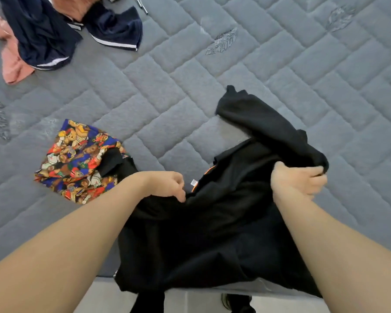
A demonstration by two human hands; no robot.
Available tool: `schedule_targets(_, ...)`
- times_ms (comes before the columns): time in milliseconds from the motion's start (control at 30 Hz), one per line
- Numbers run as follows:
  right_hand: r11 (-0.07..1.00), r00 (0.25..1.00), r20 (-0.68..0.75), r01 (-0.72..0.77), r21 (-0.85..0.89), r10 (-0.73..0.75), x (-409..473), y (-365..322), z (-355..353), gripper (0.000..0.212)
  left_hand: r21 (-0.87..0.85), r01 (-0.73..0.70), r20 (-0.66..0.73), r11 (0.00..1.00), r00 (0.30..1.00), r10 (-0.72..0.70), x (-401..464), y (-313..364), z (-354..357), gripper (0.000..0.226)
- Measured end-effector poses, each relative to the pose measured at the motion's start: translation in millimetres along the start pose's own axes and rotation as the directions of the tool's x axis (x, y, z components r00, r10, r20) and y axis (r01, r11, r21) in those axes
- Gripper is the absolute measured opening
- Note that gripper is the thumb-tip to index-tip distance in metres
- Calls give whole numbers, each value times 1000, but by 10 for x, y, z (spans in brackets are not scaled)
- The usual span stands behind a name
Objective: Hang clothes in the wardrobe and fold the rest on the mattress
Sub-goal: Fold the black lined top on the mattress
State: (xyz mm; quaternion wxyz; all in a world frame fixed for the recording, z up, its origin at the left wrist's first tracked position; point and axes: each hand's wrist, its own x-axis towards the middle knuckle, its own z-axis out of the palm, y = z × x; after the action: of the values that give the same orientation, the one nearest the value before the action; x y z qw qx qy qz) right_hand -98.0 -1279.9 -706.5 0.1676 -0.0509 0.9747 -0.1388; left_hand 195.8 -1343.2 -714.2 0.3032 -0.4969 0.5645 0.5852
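We're mid-fold: our left hand (167, 186) and right hand (297, 178) both grip the black shirt (212, 233) bunched between them on the mattress (280, 64); next, spread it flat.

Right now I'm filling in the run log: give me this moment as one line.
step: folding | item: black garment on mattress | left hand: grips it | right hand: grips it | beside: folded bear-print cloth
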Motion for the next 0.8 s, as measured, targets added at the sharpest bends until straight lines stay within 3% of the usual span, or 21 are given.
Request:
schedule_targets(33, 975, 977, -19, 212, -65, -214, -132, -44, 46, 93, 78, 8, -17, 997, 1000, -7, 2, 4, 27, 31)
schedule_targets(100, 802, 821, 47, 567, -190, -569, -298, -151, 133, 98, 231, 50, -181, 972, 983, -7, -48, -51, 52, 36)
schedule_targets(167, 609, 668, 137, 730, -310, -731, -310, -247, 184, 99, 428, 174, -506, 887, 859, 76, -125, -219, 23, 26)
schedule_targets(233, 551, 619, 168, 770, -322, -767, -310, -336, 244, 97, 467, 361, -729, 807, 674, 121, -275, -476, -81, 20)
schedule_targets(267, 602, 651, 177, 754, -264, -738, -288, -387, 269, 96, 437, 429, -784, 790, 613, 101, -365, -638, -150, 18)
schedule_targets(333, 807, 783, 280, 589, -46, -556, -175, -531, 263, 94, 370, 539, -855, 757, 517, 50, -541, -934, -258, 17)
schedule_targets(400, 890, 791, 437, 452, 52, -427, -68, -619, 221, 72, 392, 576, -882, 717, 458, 115, -612, -985, -263, 29)
schedule_targets(467, 845, 726, 497, 534, 31, -476, 15, -656, 204, 18, 482, 512, -850, 711, 471, 237, -550, -723, -156, 47)
schedule_targets(533, 859, 728, 486, 501, 107, -484, 106, -682, 211, 11, 523, 436, -799, 732, 549, 244, -388, -335, 25, 62)
schedule_targets(567, 889, 740, 500, 424, 172, -450, 155, -686, 197, 11, 491, 397, -764, 775, 624, 164, -296, -144, 115, 68)
schedule_targets(633, 932, 782, 512, 252, 262, -356, 364, -652, 158, 15, 337, 349, -619, 874, 782, -75, -84, 159, 273, 79)
schedule_targets(700, 954, 804, 535, 124, 274, -258, 606, -530, 34, 21, 196, 317, -444, 928, 873, -205, 59, 435, 346, 92)
schedule_targets(733, 957, 808, 529, 144, 250, -260, 741, -424, -25, 19, 88, 276, -377, 957, 899, -224, 96, 591, 353, 97)
schedule_targets(800, 915, 777, 490, 376, 144, -396, 949, -160, -150, 16, -343, 106, -242, 933, 950, -197, 116, 1036, 299, 111)
